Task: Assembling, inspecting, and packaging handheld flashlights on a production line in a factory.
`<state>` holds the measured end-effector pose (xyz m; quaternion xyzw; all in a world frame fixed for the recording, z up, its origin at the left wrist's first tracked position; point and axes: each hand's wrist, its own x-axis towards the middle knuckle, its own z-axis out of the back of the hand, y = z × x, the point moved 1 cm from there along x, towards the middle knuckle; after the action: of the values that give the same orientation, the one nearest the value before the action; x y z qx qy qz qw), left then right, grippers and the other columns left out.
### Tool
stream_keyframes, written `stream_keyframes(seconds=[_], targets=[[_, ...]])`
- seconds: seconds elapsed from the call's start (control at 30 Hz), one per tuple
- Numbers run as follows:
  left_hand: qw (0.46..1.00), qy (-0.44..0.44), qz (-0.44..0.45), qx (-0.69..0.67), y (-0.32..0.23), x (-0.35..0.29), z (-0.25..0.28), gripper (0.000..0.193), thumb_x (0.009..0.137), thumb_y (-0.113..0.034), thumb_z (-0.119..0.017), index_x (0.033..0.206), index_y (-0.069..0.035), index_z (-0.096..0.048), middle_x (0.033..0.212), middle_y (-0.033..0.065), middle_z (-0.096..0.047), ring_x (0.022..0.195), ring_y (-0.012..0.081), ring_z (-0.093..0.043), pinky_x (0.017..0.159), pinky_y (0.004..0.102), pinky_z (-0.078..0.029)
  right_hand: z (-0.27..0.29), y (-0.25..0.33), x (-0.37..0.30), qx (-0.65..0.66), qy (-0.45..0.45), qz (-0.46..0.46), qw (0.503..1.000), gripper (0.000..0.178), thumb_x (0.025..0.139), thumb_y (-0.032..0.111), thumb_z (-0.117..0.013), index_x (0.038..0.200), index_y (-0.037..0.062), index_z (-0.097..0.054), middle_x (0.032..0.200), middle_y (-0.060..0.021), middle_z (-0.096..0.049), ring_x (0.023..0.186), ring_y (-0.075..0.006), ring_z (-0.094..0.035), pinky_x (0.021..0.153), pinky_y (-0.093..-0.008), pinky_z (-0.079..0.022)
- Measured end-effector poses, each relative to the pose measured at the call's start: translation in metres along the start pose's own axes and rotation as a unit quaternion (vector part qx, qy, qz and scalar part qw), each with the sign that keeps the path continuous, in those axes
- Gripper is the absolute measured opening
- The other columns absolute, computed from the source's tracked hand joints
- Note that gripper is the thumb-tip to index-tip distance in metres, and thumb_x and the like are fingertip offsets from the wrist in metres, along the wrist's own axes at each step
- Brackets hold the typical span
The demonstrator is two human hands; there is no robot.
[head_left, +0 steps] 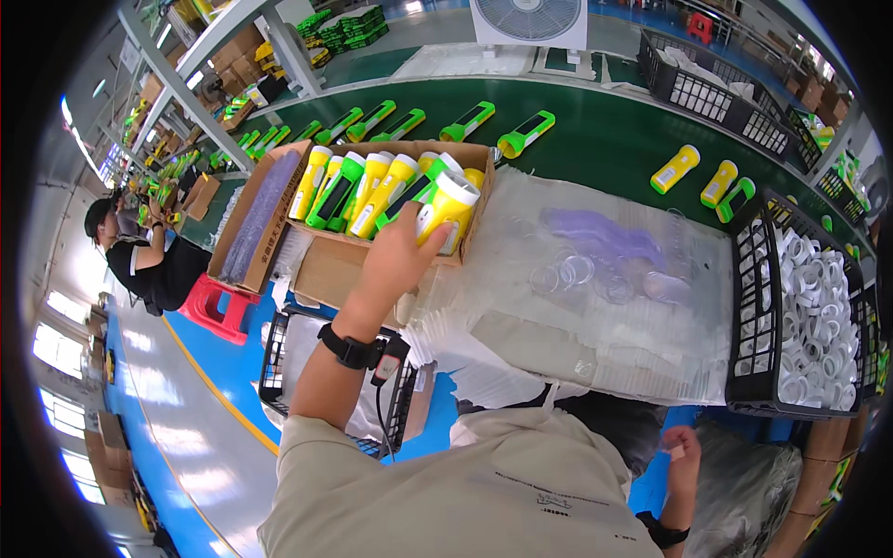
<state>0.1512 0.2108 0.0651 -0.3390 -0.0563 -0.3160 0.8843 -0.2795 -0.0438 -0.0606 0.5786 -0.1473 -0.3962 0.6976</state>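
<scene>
L hand point(402, 253) is clamped round the body of 1 yellow flashlight point(452, 203), at the right end of the open carton point(476, 153), where more flashlights point(382, 191) lean heads-up, prob. to pack close; R hand point(683, 454) is half-curled by the person's side (can't tell if it holds anything). Qty: approx. 9 others in carton, overlapping; 3 flashlights grouped near 1 black crate point(744, 391) of white rings point(812, 321), too many to count.

The fisheye head camera looks down and forward from above and near behind the left hand point(402, 253).
</scene>
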Motion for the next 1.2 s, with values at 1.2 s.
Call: stream_keyframes(seconds=[1.2], targets=[[0.929, 0.038, -0.026, 0.368, 0.015, 0.024, -0.042, 0.063, 0.072, -0.023, -0.071, 0.119, 0.005, -0.039, 0.106, 0.0151, -0.047, 0.092, 0.0309, -0.056, 0.067, 0.0384, -0.053, -0.093, -0.258, -0.024, -0.854, -0.291, 0.157, 0.402, 0.055, 0.085, 0.028, -0.058, 0.127, -0.0045, -0.042, 0.108, -0.0226, -0.053, 0.099, -0.0376, -0.051, 0.085, -0.0382, -0.042]])
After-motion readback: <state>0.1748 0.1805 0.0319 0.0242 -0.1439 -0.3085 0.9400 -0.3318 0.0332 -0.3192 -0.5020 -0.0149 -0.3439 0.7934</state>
